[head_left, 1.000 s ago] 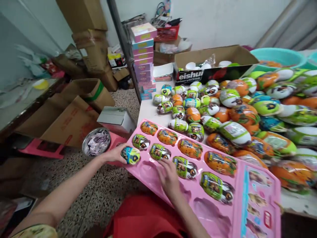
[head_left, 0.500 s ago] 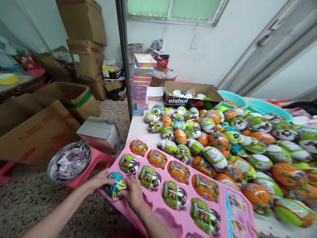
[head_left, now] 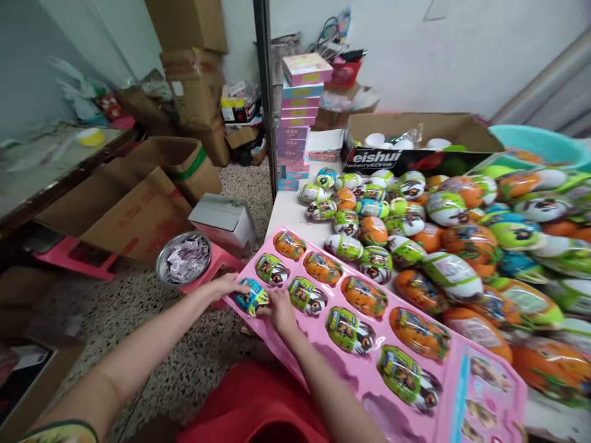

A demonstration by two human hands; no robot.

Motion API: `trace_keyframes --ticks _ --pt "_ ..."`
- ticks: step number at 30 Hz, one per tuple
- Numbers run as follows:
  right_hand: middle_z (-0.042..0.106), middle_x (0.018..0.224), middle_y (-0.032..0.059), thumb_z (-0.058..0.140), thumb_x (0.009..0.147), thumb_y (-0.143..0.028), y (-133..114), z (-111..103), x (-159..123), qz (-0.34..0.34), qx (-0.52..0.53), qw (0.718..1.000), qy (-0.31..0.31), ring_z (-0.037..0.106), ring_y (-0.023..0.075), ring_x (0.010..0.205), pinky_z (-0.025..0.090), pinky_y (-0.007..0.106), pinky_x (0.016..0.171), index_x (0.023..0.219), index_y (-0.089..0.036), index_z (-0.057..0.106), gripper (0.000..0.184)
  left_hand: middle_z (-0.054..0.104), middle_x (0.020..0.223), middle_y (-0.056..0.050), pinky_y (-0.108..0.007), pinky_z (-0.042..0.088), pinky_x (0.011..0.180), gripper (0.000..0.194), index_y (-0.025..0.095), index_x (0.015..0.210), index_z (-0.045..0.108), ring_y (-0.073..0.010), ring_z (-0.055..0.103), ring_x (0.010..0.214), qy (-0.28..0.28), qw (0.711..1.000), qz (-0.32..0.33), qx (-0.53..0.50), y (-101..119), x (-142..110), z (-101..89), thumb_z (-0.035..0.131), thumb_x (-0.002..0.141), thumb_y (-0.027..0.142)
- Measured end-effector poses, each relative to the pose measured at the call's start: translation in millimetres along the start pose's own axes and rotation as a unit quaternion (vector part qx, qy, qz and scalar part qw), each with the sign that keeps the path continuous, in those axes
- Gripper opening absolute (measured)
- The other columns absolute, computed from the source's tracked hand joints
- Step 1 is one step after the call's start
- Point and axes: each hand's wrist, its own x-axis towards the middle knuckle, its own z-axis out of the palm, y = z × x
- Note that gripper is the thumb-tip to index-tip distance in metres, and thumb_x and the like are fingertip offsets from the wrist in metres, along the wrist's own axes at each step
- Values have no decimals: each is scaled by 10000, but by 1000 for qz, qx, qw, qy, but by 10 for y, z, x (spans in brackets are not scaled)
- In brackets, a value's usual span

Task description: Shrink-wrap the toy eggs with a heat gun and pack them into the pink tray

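A pink moulded blister tray (head_left: 318, 329) slants across the front of the table. My left hand (head_left: 225, 288) is at its left corner, fingers on the near-left side of a blue patterned egg (head_left: 252, 297) in the corner hollow. From the other side, my right hand (head_left: 280, 309) closes its fingers on the same egg; its fingertips are partly hidden. Orange eggs (head_left: 322, 268) fill the far row of hollows, and green-and-white eggs (head_left: 307, 295) fill the middle row. Bare hollows (head_left: 335, 363) show in the near row, partly behind my right forearm.
Many loose eggs (head_left: 452, 274) cover the table right of the tray. A black printed carton (head_left: 415, 161) and a turquoise basin (head_left: 545, 138) stand behind them, with stacked small boxes (head_left: 295, 132) at left. A metal bowl of sachets (head_left: 184, 258) rests on a pink stool (head_left: 215, 271).
The view has turned left and down, so everything sits differently in frame. Both hands remain at the blue egg in the corner hollow; a red garment now shows below.
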Motion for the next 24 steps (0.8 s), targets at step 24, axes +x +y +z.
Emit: trace_keyframes --ticks 24 --pt "597 1212 124 763 709 -381 -201 -75 -147 -92 -26 995 6 516 291 1066 439 415 909 1279 -180 563 636 651 1157 -78 -410 571 793 320 168 1195 591 -209 665 941 182 983 -28 -8 -289 -372 555 589 931 349"
